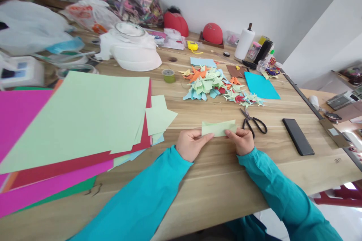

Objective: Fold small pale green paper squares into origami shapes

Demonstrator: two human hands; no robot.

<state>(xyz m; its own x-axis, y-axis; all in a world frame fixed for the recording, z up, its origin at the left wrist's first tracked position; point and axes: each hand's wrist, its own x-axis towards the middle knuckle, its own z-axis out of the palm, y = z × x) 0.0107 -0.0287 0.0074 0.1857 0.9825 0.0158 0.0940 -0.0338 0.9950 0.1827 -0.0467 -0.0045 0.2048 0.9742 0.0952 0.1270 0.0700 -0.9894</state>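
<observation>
Green paper (218, 128) sits left of the scissors (247, 117); left hand (191, 144) pinches its left end, right hand (243, 142) its right. Likely light, flexible, easily creased; ends suit a fingertip hold.

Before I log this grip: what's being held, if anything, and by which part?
A folded pale green paper: the left hand pinches its left end, the right hand its right end.

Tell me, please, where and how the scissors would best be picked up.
Probably by the looped handles, coming from the near side: the scissors lie flat beside the right hand, loops toward the person, blades pointing away.
</observation>
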